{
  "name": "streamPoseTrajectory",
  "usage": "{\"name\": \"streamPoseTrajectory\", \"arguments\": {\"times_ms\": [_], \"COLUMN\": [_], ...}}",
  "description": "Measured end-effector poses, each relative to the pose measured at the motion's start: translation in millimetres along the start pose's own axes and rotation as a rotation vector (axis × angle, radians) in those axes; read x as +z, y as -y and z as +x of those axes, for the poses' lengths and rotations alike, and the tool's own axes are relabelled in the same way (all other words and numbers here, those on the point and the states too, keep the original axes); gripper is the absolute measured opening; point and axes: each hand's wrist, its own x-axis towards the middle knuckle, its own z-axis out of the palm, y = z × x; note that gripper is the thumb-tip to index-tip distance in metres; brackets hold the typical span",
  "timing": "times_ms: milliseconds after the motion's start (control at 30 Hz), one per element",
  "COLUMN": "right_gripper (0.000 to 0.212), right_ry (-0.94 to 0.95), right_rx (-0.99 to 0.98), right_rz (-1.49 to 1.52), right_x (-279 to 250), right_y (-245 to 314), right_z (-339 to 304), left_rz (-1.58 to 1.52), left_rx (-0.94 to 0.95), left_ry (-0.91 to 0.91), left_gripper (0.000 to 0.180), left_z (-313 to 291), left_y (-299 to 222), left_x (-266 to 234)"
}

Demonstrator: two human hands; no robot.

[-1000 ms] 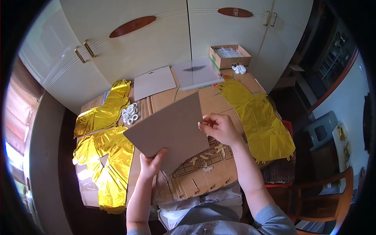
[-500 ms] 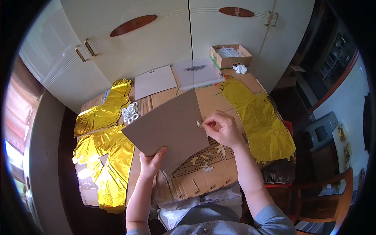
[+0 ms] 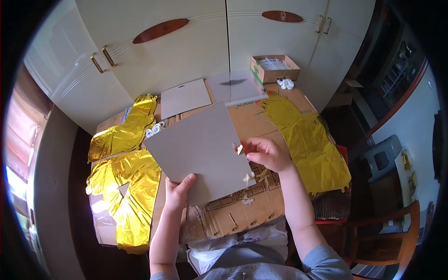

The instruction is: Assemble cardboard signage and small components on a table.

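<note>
My left hand (image 3: 179,190) grips the lower left edge of a grey cardboard sheet (image 3: 193,154), thumb on top, holding it tilted above the table. At the sheet's right edge is my right hand (image 3: 267,154), its fingers loosely curled and apart. By its fingertips, a small hole in the sheet has a pale cardboard scrap (image 3: 240,149) at it. Another small scrap (image 3: 248,178) shows at the sheet's lower right edge, slightly blurred. Several cut-out scraps (image 3: 247,199) lie on the cardboard table cover (image 3: 224,223) below.
Gold foil balloons lie flat at left (image 3: 135,186) and right (image 3: 310,149). Behind are another grey sheet (image 3: 185,99), a clear plastic sheet (image 3: 235,87), an open carton (image 3: 280,74) of white sticks and a white bundle (image 3: 285,84). White rings (image 3: 153,129) are partly covered by my sheet. A wooden chair (image 3: 410,228) stands right.
The held sheet has turned flatter and swung toward me, covering more of the rings and scraps. My right fingers have loosened from their pinch at the hole. A scrap newly shows at the lower right edge.
</note>
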Motion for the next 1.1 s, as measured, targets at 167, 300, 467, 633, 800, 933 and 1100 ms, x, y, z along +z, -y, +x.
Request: {"name": "streamPoseTrajectory", "arguments": {"times_ms": [167,300,467,633,800,933,1100], "right_gripper": [0.018,0.004,0.009,0.004,0.009,0.014,0.02], "right_ry": [-0.068,-0.146,-0.371,-0.408,-0.36,-0.08,-0.166], "right_rx": [0.038,0.04,-0.052,-0.039,-0.027,0.04,0.243], "right_rz": [-0.018,-0.143,-0.476,-0.626,-0.485,0.031,0.339], "right_x": [5,9,20,23,25,12,10], "right_y": [1,-3,-11,-15,-2,0,10], "right_z": [1,3,6,4,4,1,0], "left_rz": [0.043,0.187,0.407,0.432,0.358,0.204,0.093], "left_rx": [0.061,0.181,0.344,0.375,0.312,0.215,0.06], "left_ry": [0.026,0.054,0.134,0.155,0.128,0.051,0.037], "left_gripper": [0.017,0.014,0.013,0.013,0.013,0.015,0.021], "left_z": [0,-3,-2,-4,-5,-3,-2], "left_y": [1,0,9,10,8,6,2], "left_x": [2,4,-2,1,1,3,0]}}
